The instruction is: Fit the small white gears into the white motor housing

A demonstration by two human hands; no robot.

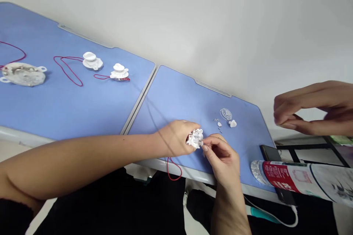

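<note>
You're clasping the white plastic fitting in your left hand and pinching it narrowly with your right hand, risking a slip if the dangling red wire snags and scatters the tiny screws.

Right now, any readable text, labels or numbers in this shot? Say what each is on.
Red label on the plastic water bottle: printed characters, too blurred to read, so nothing can be quoted.
No other readable text in view.
</note>
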